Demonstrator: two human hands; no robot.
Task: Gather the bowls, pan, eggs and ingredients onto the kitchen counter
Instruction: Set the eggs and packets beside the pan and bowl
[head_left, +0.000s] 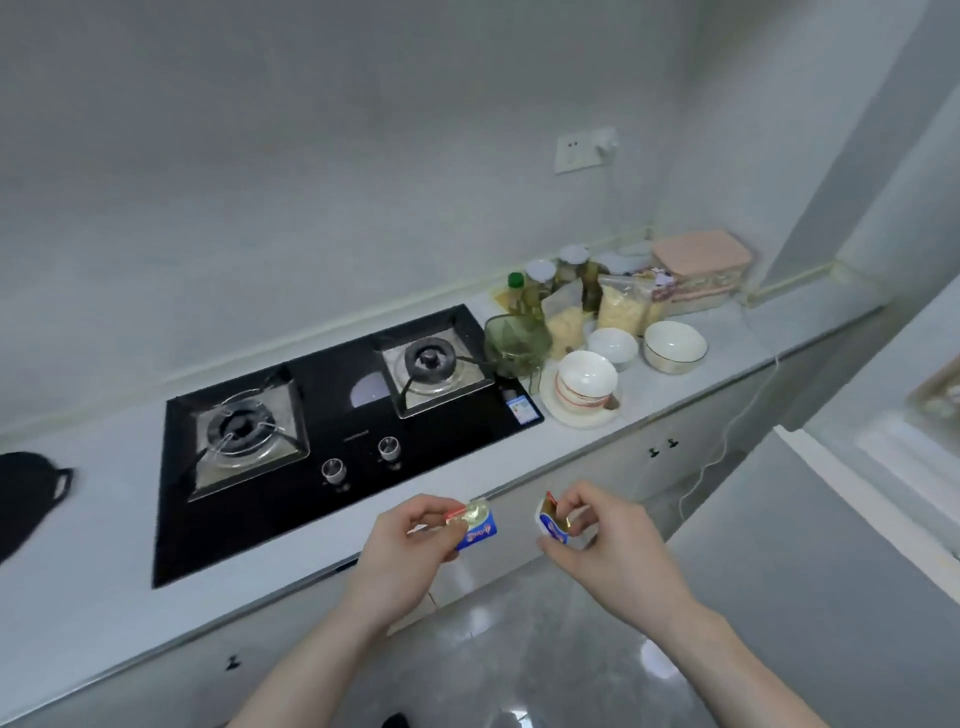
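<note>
At 6 o'clock, just off the desk (691, 384) edge, the left hand (410, 551) and right hand (602, 545) are each pinching 1 butter portion (475, 525), seemingly light, soft and easily squashed, so holding it by its edges is wisest.

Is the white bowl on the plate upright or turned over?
Upright: the white bowl shows its open hollow upward, standing on the plate beside the stove.

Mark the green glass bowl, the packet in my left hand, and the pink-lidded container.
green glass bowl (515, 340): head view, on its front wall.
packet in left hand (477, 527): head view, on its blue wrapper.
pink-lidded container (701, 250): head view, on the lid's top.
</note>
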